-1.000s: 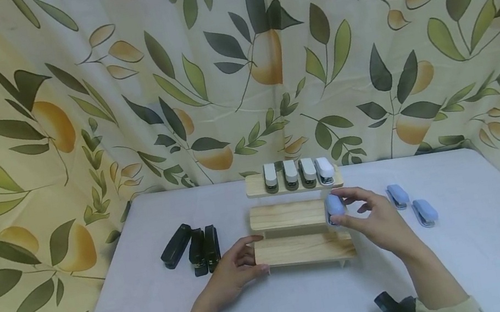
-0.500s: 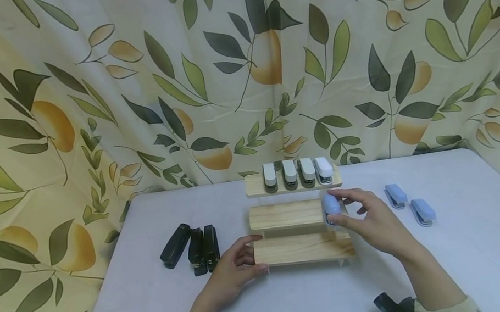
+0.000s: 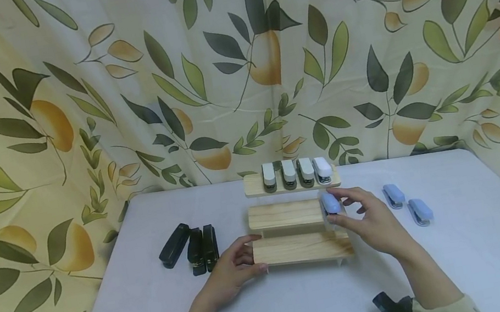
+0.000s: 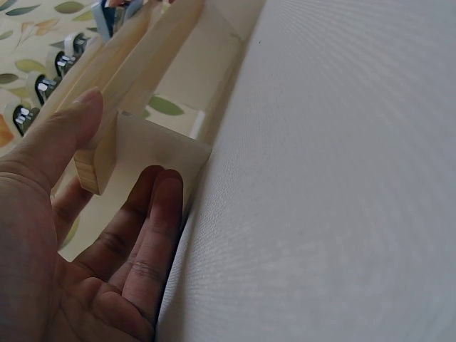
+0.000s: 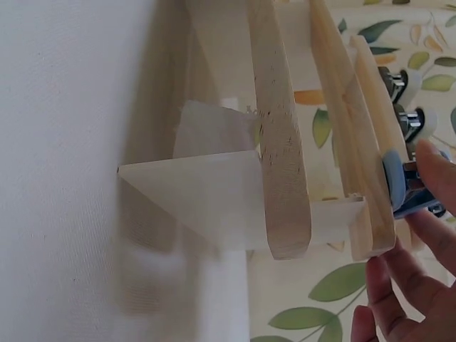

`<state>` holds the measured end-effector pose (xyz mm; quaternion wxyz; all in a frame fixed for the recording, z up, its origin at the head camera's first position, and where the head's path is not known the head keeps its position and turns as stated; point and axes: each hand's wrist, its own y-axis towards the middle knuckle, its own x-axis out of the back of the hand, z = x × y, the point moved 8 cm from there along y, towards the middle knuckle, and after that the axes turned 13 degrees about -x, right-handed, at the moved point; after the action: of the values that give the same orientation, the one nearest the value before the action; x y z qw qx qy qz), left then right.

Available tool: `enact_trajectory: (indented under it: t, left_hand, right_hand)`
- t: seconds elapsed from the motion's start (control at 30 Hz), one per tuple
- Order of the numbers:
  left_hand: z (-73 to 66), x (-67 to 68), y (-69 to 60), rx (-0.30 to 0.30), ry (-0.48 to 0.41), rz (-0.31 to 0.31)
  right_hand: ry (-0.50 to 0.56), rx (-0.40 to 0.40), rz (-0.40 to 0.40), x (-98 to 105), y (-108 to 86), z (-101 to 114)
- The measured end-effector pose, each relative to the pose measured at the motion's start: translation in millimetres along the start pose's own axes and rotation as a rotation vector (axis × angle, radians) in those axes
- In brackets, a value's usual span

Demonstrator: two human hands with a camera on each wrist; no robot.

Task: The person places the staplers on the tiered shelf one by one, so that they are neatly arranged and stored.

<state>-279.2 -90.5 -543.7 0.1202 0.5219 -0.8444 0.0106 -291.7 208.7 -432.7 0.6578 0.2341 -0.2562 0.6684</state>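
Observation:
A three-tier wooden shelf [image 3: 298,248] on pale supports stands mid-table. My left hand [image 3: 233,271] holds its left end; in the left wrist view, the thumb lies on the front plank [image 4: 107,135] and fingertips touch the pale side support [image 4: 160,135]. At the right end of the middle tier, my right hand [image 3: 369,218] pinches a light blue mini stapler [image 3: 330,203] between thumb and fingers. The right wrist view shows that blue stapler [image 5: 394,182] at the plank's edge, partly hidden by the thumb. Several white staplers [image 3: 289,174] stand in a row on the top tier.
Two more blue staplers [image 3: 393,195] lie on the white-covered table [image 3: 469,262], right of the shelf. Three black staplers [image 3: 203,249] lie to the left. A leaf-and-fruit patterned curtain [image 3: 235,69] hangs behind the table.
The blue stapler in my right hand has shifted slightly back on the middle tier. My left hand stays at the shelf's left end.

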Motion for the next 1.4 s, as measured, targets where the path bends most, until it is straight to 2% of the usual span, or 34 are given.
enact_trajectory:
  t: [0.27, 0.53, 0.83, 1.07, 1.4]
  left_hand:
    - [-2.4, 0.0, -0.4, 0.000, -0.011, -0.004]
    - [-0.8, 0.1, -1.2, 0.006, -0.002, -0.006]
    - [0.0, 0.5, -1.6, 0.006, -0.001, -0.009]
    - [1.1, 1.2, -1.4, 0.012, -0.003, -0.007]
    - [0.6, 0.1, 0.0, 0.009, 0.013, -0.006]
  right_hand:
    - [0.020, -0.036, -0.008, -2.0, 1.4, -3.2]
    - [0.042, -0.031, -0.023, -2.2, 1.0, -3.2]
    - [0.018, -0.051, -0.027, 0.1, 0.0, -7.3]
    - [0.010, -0.056, -0.044, 14.3, -4.5, -13.5]
    - [-0.080, -0.081, -0.078, 40.8, -7.9, -24.4]
